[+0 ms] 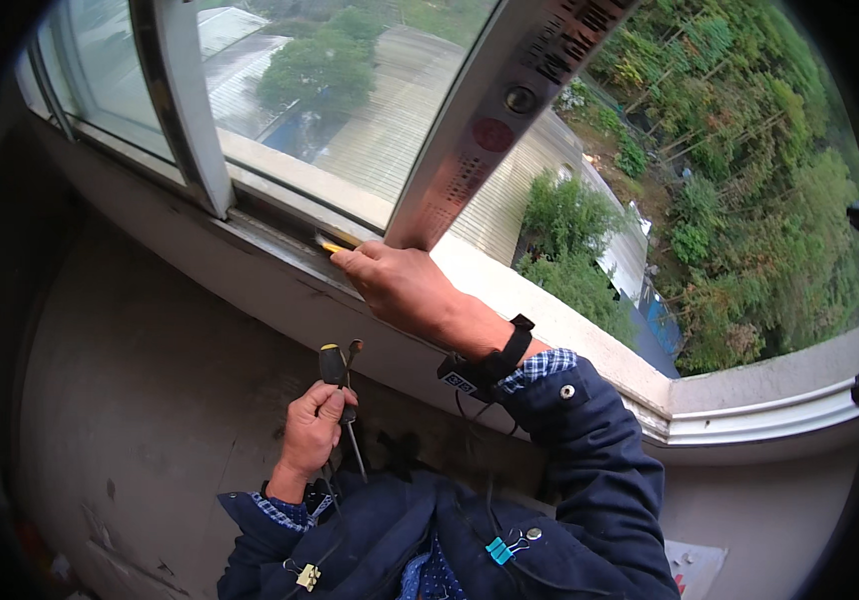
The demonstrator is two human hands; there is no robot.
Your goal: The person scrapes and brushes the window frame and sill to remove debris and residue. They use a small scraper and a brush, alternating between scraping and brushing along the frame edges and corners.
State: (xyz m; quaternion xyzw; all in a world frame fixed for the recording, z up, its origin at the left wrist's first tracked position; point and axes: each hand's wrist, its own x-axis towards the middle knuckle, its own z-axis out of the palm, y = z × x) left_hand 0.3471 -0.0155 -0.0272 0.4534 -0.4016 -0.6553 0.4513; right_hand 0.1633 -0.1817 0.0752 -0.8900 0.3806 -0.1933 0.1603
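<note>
My left hand (312,432) is closed round a screwdriver (331,364) with a dark, yellow-topped handle, its shaft pointing down toward my jacket. A thin metal rod with a rounded end (355,347) sticks up beside that handle, in the same grip. At the bottom of the window sash, my right hand (405,285) is closed on a small yellow tool (331,247); its pale end lies at the window track (275,238), and most of it is hidden by my fingers. The metal sash frame (460,165) rises right behind that hand.
The opening right of the sash looks down on roofs (490,215) and trees (720,190) far below. A white sill ledge (570,335) runs along it. More sliding window frames (185,110) stand at left. Cables and clips (501,549) hang on my jacket.
</note>
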